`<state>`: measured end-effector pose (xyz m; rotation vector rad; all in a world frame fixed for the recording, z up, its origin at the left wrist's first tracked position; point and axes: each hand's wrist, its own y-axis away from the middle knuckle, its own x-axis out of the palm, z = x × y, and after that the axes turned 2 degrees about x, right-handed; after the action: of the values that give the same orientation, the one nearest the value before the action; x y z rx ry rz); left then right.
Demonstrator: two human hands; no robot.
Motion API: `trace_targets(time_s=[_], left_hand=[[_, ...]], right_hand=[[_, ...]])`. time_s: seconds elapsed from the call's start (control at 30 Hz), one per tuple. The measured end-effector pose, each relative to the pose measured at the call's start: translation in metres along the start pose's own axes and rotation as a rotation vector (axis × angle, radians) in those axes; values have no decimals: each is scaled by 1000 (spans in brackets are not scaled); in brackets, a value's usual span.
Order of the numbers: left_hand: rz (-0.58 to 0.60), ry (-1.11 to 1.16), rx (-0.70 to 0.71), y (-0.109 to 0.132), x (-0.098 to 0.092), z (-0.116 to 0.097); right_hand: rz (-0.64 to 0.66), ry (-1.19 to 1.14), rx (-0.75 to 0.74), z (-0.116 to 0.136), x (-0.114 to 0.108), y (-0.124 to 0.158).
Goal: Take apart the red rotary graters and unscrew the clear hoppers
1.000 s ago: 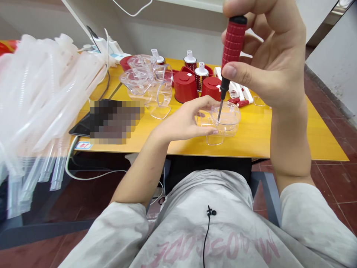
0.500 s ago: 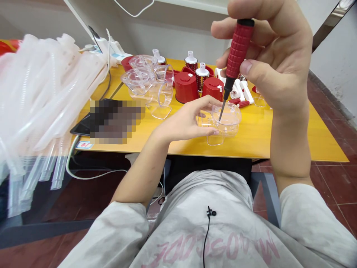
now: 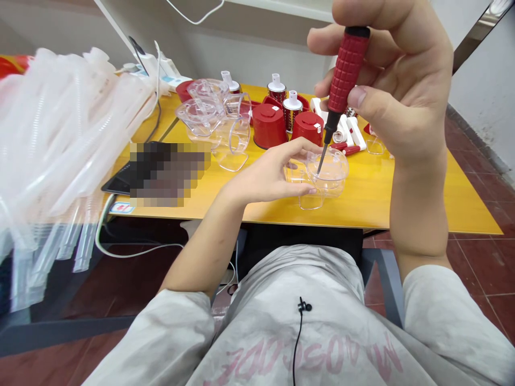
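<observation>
Head view: left hand [image 3: 265, 174] clasps clear plastic cup [image 3: 335, 167], likely to steady it; right hand [image 3: 406, 86] grips slanted screwdriver [image 3: 346, 72], tip inside

The single view looks out from the person's head, facing forward and down over the shirt [image 3: 322, 289] to the table [image 3: 362, 206], taking in tiled floor [image 3: 483, 252] at the right. It is near enough that the right hand [image 3: 406, 80] looms large, cut by the upper edge.
</observation>
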<state>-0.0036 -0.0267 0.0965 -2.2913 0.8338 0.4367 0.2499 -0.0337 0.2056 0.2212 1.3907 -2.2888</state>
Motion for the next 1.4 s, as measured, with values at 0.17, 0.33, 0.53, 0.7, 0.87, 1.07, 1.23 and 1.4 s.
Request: trace_targets(time_s=[0.17,0.33,0.53,0.7,0.87,1.07,1.23,1.4], left_hand=[[-1,12,20,0,0,0],[4,15,14,0,0,0],[5,1,-1,1,0,1],[10,-11,-2,1,-1,0],[5,-23,2,1,0,2],[8,-14,5,1,-1,1],[11,7,10,1,-1,1],[2,-4,6,1,-1,1]], right_hand=[[35,47,-44,-3,-3,1],[15,169,-46,2,-5,3],[-29,245,0,12,-1,2],[-58,265,20,16,0,2],[-42,284,49,21,0,5],[-94,295,58,21,2,4],[-90,267,75,20,4,5],[-71,288,72,21,4,5]])
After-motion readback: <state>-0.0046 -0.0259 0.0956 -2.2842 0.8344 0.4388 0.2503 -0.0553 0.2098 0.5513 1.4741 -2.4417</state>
